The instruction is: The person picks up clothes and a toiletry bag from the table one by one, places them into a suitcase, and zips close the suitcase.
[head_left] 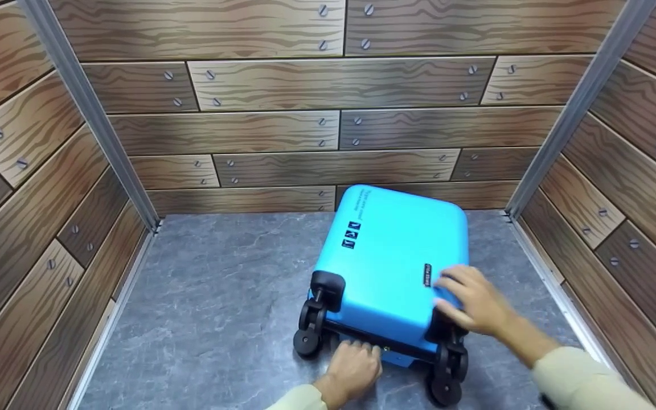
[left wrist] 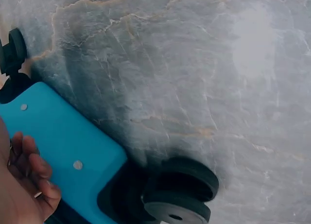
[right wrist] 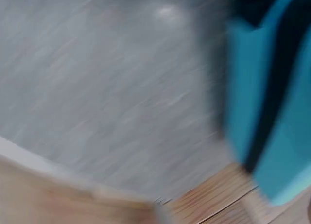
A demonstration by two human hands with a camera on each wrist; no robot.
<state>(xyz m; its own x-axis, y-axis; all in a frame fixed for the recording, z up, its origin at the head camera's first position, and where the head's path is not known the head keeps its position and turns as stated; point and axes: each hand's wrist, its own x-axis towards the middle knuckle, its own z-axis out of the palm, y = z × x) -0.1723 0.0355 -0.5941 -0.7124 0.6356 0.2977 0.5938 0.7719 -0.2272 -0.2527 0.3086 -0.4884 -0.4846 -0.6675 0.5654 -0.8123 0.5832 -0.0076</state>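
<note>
A bright blue hard-shell suitcase [head_left: 393,250] lies on its broad side, its wheeled end facing me. Black caster wheels [head_left: 307,341] stick out at its near corners; another wheel [left wrist: 180,190] shows large in the left wrist view. My left hand [head_left: 353,367] is at the middle of the wheeled end, its fingers curled over the lower edge there. Along the right near corner, my right hand [head_left: 473,302] rests with fingers spread on the shell, slightly blurred. The right wrist view is smeared, showing the suitcase's side [right wrist: 248,93] with a black seam but not the fingers.
Grey marbled flooring [head_left: 208,296] extends around the suitcase. Wood-patterned walls [head_left: 282,131] enclose it at the back, left and right, with metal corner posts [head_left: 97,125] and pale strips [head_left: 567,302] along the floor's side edges.
</note>
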